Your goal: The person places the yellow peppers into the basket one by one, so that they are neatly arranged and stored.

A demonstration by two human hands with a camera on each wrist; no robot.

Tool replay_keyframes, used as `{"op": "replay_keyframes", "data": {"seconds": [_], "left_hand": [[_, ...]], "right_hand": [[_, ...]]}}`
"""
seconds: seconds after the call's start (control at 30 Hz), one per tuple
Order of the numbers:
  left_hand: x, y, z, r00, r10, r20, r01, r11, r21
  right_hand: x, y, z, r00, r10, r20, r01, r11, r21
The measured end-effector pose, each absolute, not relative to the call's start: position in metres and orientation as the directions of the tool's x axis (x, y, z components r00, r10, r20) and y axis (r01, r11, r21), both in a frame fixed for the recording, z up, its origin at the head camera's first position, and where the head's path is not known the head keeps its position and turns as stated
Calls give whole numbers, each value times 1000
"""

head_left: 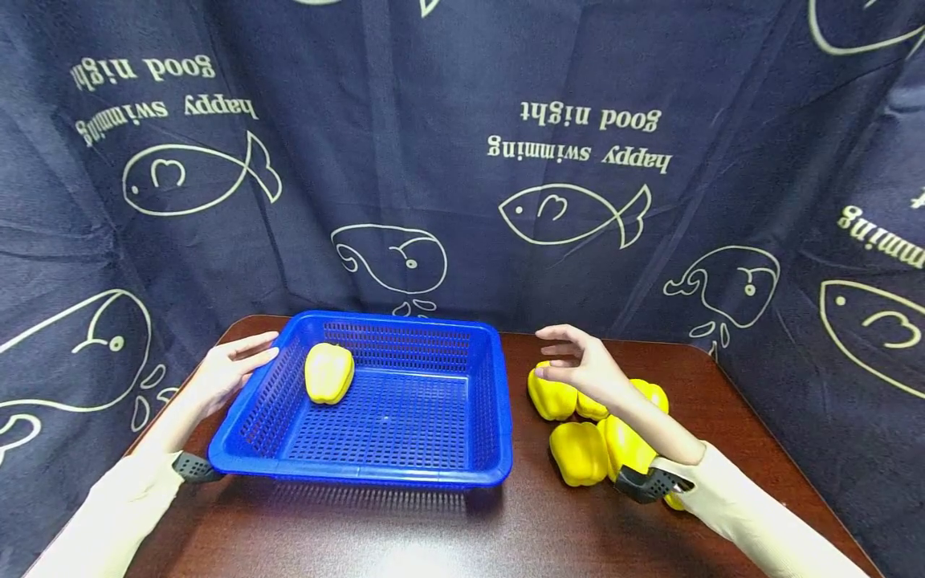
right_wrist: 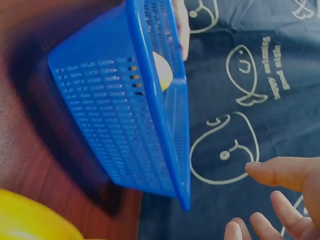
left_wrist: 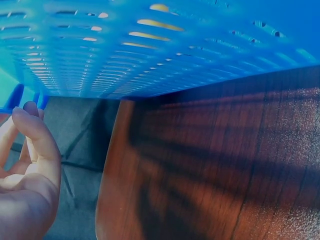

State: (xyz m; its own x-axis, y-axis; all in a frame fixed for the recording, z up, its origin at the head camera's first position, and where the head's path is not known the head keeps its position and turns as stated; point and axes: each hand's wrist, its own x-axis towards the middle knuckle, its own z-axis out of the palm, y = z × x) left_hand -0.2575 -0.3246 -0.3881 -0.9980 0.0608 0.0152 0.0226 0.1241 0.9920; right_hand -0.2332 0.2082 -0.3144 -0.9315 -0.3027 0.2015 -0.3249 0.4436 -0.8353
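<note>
A blue plastic basket with slotted walls is in the left and middle of the head view. Inside it, near the left wall, is one yellow bell pepper. My left hand grips the basket's left rim, thumb and fingertips at the edge; the left wrist view shows the fingers curled there. To the basket's right, my right hand is held above a group of several yellow bell peppers, fingers spread and slightly bent, holding nothing. The right forearm hides part of the group.
Everything is over a dark brown wooden table. A navy curtain printed with fish and whales hangs behind it and along both sides. Black wrist straps are on both forearms.
</note>
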Motion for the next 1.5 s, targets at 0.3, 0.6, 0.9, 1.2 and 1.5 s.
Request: {"op": "replay_keyframes", "data": {"seconds": [0.3,0.6,0.9,1.2,1.5], "left_hand": [[-254,-327,-389,-999,48,14,23,191,981],[-246,-330,-390,-999,28,18,23,188,982],[-246,-332,-390,-999,28,26,30,150,988],[-250,-323,-391,-999,43,18,25,162,987],[-253,-321,-389,-999,29,12,16,163,987]], "right_hand": [[-224,234,-318,-957,-243,157,-257,464,-848],[-216,254,-328,-959,-234,163,-255,449,-856],[-208,275,-338,-957,-233,173,-266,463,-846],[-200,310,-340,-948,-249,196,-298,488,-820],[-195,344,-347,-961,-203,188,-270,540,-797]]}}
